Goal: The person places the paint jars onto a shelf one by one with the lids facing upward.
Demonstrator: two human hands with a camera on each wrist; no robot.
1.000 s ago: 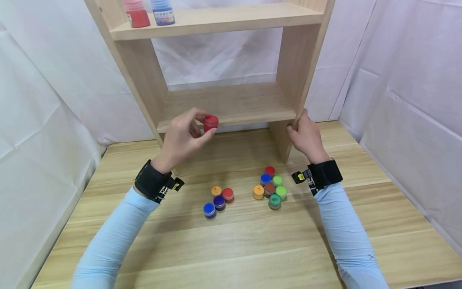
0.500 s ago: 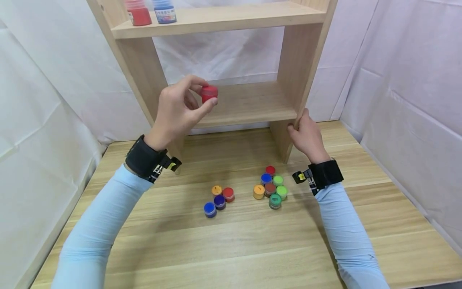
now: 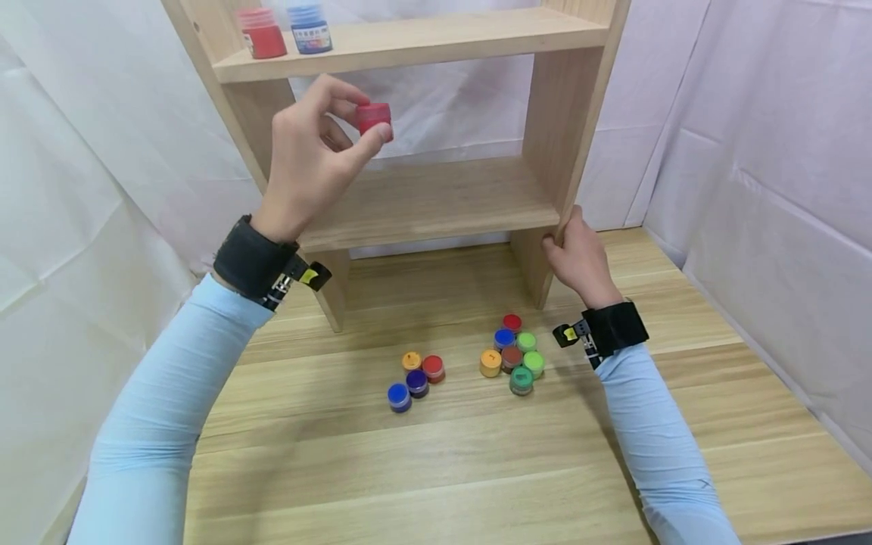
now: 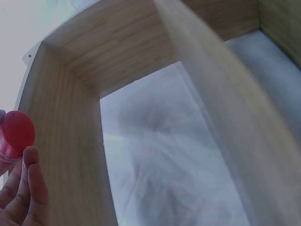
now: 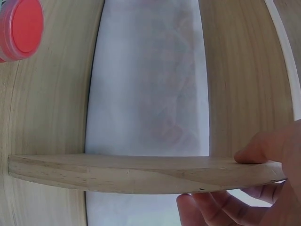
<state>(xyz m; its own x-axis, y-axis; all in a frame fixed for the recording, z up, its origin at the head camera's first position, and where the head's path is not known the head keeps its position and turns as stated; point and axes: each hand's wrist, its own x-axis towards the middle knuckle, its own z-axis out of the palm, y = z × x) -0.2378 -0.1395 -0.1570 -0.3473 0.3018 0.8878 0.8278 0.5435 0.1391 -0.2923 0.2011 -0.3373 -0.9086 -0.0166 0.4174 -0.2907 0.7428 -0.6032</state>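
Note:
A small red paint pot [image 3: 374, 119] is pinched between the thumb and fingers of my left hand [image 3: 306, 155], raised in front of the wooden shelf's middle opening. The left wrist view shows the pot's red lid [image 4: 19, 130] at its left edge, with fingertips beside it. My right hand [image 3: 580, 257] grips the front edge of the shelf's right side panel [image 3: 567, 140]. From the right wrist, the thumb lies on one face of that board [image 5: 141, 174] and the fingers on the other.
On the upper shelf board [image 3: 443, 38] stand a larger red paint jar [image 3: 262, 36] and a blue paint jar [image 3: 310, 32]. Two groups of small paint pots sit on the table: one with a purple pot [image 3: 417, 382], one with a brown pot [image 3: 511, 359]. White cloth [image 3: 763, 151] hangs around.
My left hand has risen with the red paint pot from the lower shelf board towards the upper one, drifting slightly left. The right hand keeps its grip on the side panel.

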